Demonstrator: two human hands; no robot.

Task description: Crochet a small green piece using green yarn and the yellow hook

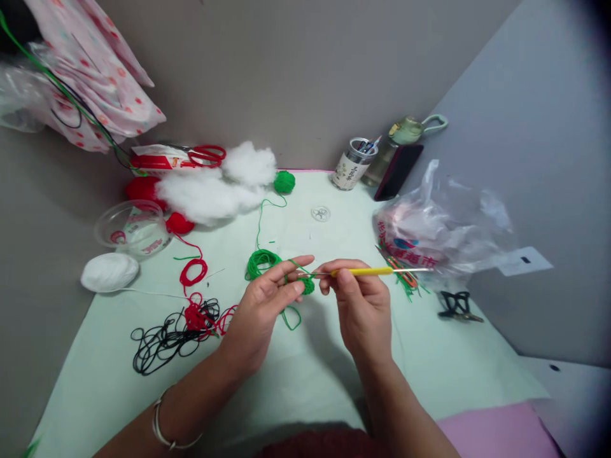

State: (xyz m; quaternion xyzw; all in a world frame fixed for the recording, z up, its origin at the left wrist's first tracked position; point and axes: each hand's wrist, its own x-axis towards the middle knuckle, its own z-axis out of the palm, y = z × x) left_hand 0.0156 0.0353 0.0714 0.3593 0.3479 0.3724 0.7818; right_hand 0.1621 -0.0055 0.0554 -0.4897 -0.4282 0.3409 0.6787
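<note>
Your right hand grips a slim yellow-handled metal crochet hook, its tip at the small green crocheted yarn piece pinched in your left hand — both above the pale green desk. A loose bright green yarn coil lies beyond your left hand, a round green yarn ball farther back.

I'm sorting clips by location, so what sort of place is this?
Likely a yarn-craft corner, perhaps at home: grey walls stand around a table, the right hand holds a yellow-handled hook, and a green yarn ball and white stuffing lie toward the back.
</note>
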